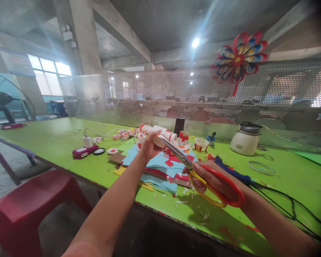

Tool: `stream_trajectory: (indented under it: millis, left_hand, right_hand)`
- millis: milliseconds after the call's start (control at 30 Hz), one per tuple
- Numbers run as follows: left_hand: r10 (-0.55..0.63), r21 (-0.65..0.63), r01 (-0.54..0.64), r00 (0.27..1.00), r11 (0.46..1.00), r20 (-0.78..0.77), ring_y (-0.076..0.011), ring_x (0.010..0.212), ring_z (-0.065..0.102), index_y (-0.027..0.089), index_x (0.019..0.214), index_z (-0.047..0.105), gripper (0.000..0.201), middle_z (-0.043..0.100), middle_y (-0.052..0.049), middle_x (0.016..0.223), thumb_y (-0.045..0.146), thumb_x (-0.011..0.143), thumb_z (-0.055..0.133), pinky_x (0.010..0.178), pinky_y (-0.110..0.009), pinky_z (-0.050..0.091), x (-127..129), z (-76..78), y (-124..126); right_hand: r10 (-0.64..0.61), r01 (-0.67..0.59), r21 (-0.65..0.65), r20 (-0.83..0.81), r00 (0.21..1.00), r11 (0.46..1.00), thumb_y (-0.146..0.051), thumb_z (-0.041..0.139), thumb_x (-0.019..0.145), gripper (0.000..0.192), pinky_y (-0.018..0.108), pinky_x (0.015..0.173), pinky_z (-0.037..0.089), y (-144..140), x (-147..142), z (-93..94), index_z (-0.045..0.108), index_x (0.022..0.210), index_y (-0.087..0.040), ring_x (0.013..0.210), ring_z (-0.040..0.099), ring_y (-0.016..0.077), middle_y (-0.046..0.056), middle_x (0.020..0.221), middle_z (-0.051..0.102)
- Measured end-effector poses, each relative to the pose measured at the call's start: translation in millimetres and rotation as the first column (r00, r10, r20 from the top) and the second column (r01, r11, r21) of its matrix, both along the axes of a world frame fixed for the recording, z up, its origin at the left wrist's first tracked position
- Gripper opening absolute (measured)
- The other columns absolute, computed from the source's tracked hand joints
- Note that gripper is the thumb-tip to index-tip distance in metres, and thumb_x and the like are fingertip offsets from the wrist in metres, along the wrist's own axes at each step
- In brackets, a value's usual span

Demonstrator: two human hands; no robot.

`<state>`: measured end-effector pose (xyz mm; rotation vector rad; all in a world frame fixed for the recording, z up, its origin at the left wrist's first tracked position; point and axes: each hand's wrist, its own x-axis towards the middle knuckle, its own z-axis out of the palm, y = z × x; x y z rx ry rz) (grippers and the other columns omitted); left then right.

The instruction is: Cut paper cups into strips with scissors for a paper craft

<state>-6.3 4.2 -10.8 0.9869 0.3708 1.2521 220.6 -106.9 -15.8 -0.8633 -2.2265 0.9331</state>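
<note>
My right hand (215,178) grips scissors (203,175) with red and yellow handles; the blades point up and left toward my left hand. My left hand (149,144) holds a paper cup (164,137) by its open end, lifted a little above the green table (56,142). The scissor tips meet the cup's rim. Below both hands lies a pile of blue, red and brown paper sheets (160,167).
Several cut cups (201,144) and round discs (112,151) lie behind the pile. A power strip with a charger (85,150), a white kettle (245,140), black cables (283,203) and a red plastic chair (34,207) are nearby. A mesh screen carries a paper flower (239,59).
</note>
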Motion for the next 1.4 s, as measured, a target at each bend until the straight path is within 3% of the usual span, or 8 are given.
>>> stream_trajectory:
  millis: [167,867,1000,1400]
  left_hand:
    - [-0.008,0.052,0.01,0.999,0.999,-0.031,-0.0132,0.046,0.05,0.017,0.063,0.053,0.029,0.055,-0.002,0.052,0.043,0.064,0.064,0.043,-0.025,0.033,-0.2,-0.6,0.5]
    - [-0.013,0.021,0.013,0.999,1.0,-0.038,-0.0137,0.045,0.053,0.016,0.067,0.055,0.03,0.056,0.0,0.052,0.043,0.061,0.068,0.043,-0.025,0.038,2.7,-2.7,1.8]
    - [0.0,0.011,0.001,0.999,1.0,-0.05,-0.0139,0.044,0.052,0.016,0.068,0.056,0.031,0.057,-0.001,0.052,0.043,0.06,0.068,0.042,-0.025,0.038,2.9,-4.2,3.4]
    - [-0.027,0.012,0.027,0.999,1.0,-0.035,-0.0129,0.043,0.05,0.016,0.067,0.057,0.028,0.055,-0.001,0.049,0.042,0.065,0.066,0.041,-0.024,0.035,4.2,-6.9,5.7]
  right_hand:
    - [-0.014,0.013,0.029,0.019,1.0,0.999,-0.054,0.027,0.099,0.059,0.028,0.065,0.043,-0.5,-0.6,0.9,0.053,0.059,-0.019,0.055,0.052,0.0117,0.0,0.056,0.054]
    - [-0.058,0.049,-0.088,-0.098,0.993,0.995,-0.054,0.036,0.098,0.056,0.023,0.051,0.041,2.9,-0.1,-7.9,0.054,0.059,-0.018,0.045,0.045,0.0076,-0.004,0.047,0.048]
    - [-0.073,0.061,-0.106,-0.104,0.992,0.992,-0.054,0.035,0.098,0.06,0.022,0.047,0.039,5.0,1.4,-10.6,0.05,0.052,-0.018,0.044,0.045,0.007,-0.003,0.046,0.047]
    - [-0.094,0.089,-0.057,-0.085,0.992,0.994,-0.053,0.035,0.098,0.059,0.022,0.044,0.038,7.1,2.4,-11.9,0.05,0.051,-0.019,0.043,0.044,0.0077,-0.003,0.045,0.047]
